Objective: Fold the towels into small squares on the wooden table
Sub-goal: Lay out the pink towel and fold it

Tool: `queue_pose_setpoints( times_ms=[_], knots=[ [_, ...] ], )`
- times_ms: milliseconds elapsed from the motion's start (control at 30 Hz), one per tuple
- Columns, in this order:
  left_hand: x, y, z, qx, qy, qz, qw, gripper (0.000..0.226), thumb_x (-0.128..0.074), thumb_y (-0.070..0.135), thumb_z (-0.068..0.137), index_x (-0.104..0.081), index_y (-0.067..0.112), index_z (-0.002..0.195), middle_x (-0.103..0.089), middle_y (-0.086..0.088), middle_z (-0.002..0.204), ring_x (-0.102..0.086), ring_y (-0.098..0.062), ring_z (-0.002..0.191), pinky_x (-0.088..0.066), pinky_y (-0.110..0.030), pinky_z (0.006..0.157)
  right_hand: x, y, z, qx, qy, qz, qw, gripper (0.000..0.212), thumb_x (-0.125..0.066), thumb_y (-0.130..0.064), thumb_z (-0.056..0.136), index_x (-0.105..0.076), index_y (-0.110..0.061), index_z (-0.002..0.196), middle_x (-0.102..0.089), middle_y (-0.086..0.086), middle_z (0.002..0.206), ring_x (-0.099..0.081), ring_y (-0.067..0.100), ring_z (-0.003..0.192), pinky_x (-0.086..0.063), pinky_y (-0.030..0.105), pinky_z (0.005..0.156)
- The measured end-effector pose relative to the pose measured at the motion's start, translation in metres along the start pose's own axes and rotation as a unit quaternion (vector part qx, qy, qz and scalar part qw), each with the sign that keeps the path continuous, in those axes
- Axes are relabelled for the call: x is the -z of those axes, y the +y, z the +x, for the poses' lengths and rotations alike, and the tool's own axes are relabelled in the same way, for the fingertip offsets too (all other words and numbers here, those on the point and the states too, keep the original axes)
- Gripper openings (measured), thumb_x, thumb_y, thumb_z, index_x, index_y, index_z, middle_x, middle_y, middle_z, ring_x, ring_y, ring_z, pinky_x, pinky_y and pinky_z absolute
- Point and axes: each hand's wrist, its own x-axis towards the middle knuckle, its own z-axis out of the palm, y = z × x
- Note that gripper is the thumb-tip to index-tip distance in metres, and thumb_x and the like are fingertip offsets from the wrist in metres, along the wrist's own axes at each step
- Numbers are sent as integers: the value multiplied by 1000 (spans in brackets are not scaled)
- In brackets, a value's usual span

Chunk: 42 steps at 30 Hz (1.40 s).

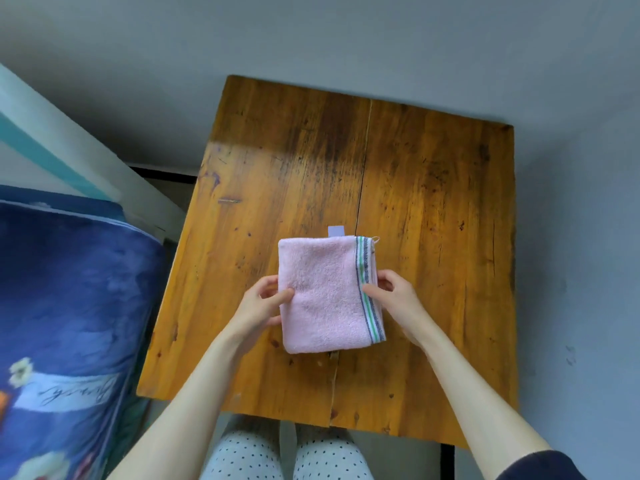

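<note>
Pink terry cloth, a towel (327, 294) already folded into a compact, nearly square packet, is lying at the centre of the frame on a wooden table (433, 188). A striped band is running down its right edge and a small white tag (336, 231) is poking out at the top. The left hand (263, 303) is pinching the packet's left edge, thumb on top; the right hand (396, 294) is gripping the striped edge likewise. The folding looks nearly done, so the next move probably calls for squaring the edges or setting it aside. The tabletop is glossy, scuffed and split by a lengthwise seam. A blue printed blanket (69, 306) is filling the lower left, a grey floor (571, 237) the surroundings, and polka-dot trousers (287, 455) the bottom centre.
</note>
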Motion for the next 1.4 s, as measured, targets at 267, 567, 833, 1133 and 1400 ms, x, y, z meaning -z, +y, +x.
queue_pose_setpoints(
  times_ms=[267,567,833,1133,1400],
  knots=[
    [92,-12,-65,-9,54,-66,996,27,-63,22,88,-58,21,114,-61,-3,116,-60,-17,104,-53,-37,80,-78,-57,-23,8,-113,-39,993,11,-59,-17,90,-59,-20,100,-65,0,106,-62,18,100,-51,40,90],
    [229,-72,-161,-46,145,-199,968,15,-59,11,89,-60,18,103,-63,-5,101,-60,-19,87,-50,-46,85,-242,-98,-71,52,-200,-134,969,13,-61,-16,89,-62,-12,102,-68,5,104,-64,21,99,-51,44,90],
    [365,-157,-256,-54,279,-295,912,14,-61,14,88,-59,20,101,-59,-12,111,-60,-22,79,-50,-35,67,-440,-109,-127,83,-308,-216,923,6,-61,-10,87,-62,-11,93,-67,5,93,-60,18,80,-45,33,70],
    [476,-217,-327,-48,382,-379,842,26,-61,16,88,-57,12,113,-63,-13,108,-60,-24,76,-49,-32,65,-618,-122,-170,83,-416,-278,862,4,-63,-10,86,-61,-12,88,-64,6,89,-60,19,79,-50,35,74],
    [586,-237,-344,-11,477,-372,796,31,-60,23,89,-54,15,118,-60,-2,111,-59,-18,95,-48,-37,79,-767,-136,-178,141,-464,-373,792,17,-60,-13,88,-58,-4,102,-62,7,89,-60,16,73,-52,24,60]
  ],
)
